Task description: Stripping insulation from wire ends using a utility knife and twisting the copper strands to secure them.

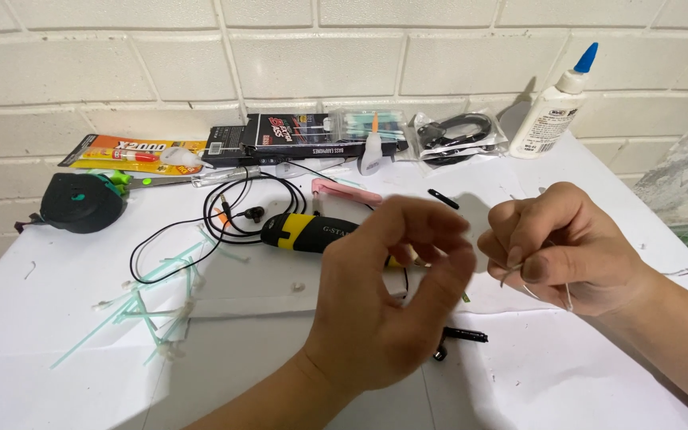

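The right hand [563, 251], at three o'clock, pinches a thin, light, springy wire [511, 275] between fingertips, best held near its end, while the blurred left hand [392, 279] hovers loosely curled, empty.

Black box [304, 137], orange-yellow blister pack [125, 153], clear bags [455, 131] along wall; white labelled bottle [551, 111] right.

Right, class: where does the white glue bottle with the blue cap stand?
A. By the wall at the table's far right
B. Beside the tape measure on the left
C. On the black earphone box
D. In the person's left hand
A: the white glue bottle stands upright against the brick wall at the table's far right corner, away from both hands.
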